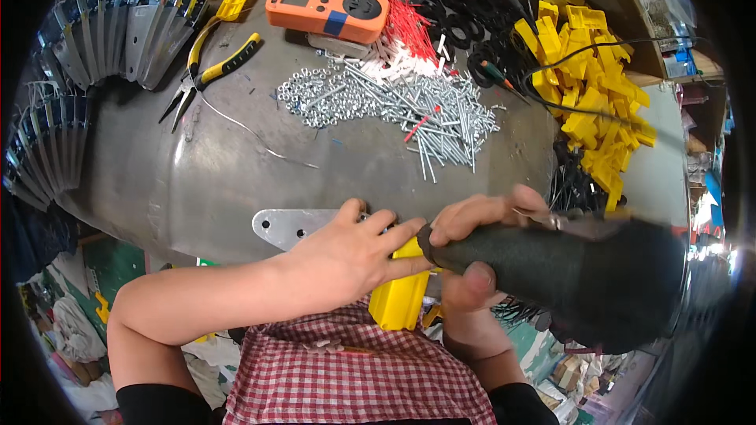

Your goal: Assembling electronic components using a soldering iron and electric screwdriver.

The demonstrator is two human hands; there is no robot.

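One head-worn fisheye view, looking steeply down and close over the left hand (346, 248) and right hand (480, 240), the workbench (236, 173) stretching beyond them, edges bending.

Small assembly workshop: worn metal bench (236, 181) with loose screws and nuts (394, 102) heaped at centre, yellow plastic parts (587, 86) far right, stacked metal brackets (102, 39) left, pliers (209, 71) and orange meter (327, 6) far side.
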